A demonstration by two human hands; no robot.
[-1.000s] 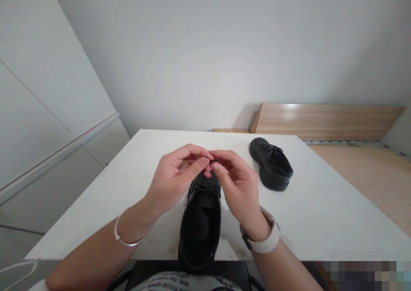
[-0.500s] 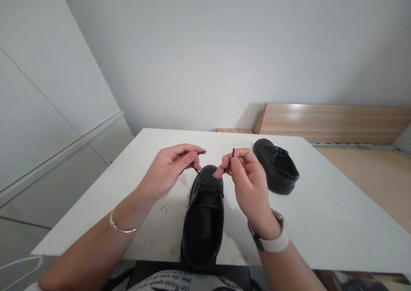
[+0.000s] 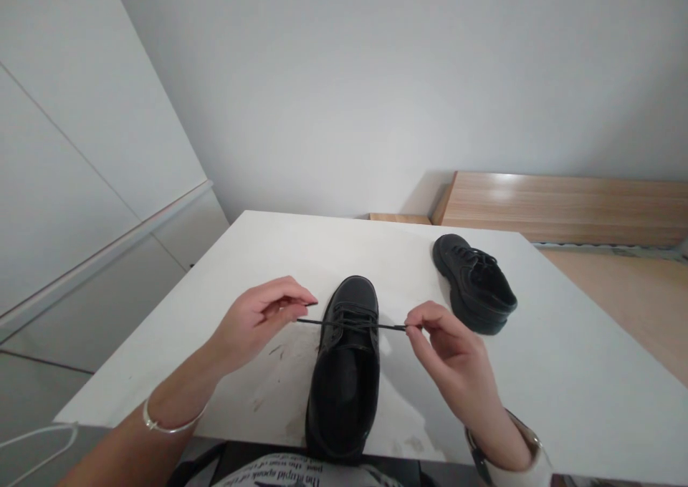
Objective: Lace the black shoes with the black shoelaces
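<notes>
A black lace-up shoe stands on the white table right in front of me, its toe pointing away. Its black shoelace is stretched out sideways across the lacing, nearly level. To the left of the shoe, my left hand pinches one end of the lace between thumb and fingers. My right hand, on the other side, pinches the opposite end. Both hands are held apart from the shoe's body. Whether a knot lies under the lace at the middle is too small to tell.
A second black shoe, with its lace tied, sits at the back right of the white table. Behind the table are a wooden board and a grey wall. A white cable hangs at the lower left.
My hands have moved apart and toward me, left hand to the left, right hand to the right. The lace, earlier lifted above the toe, is now drawn straight across the shoe.
</notes>
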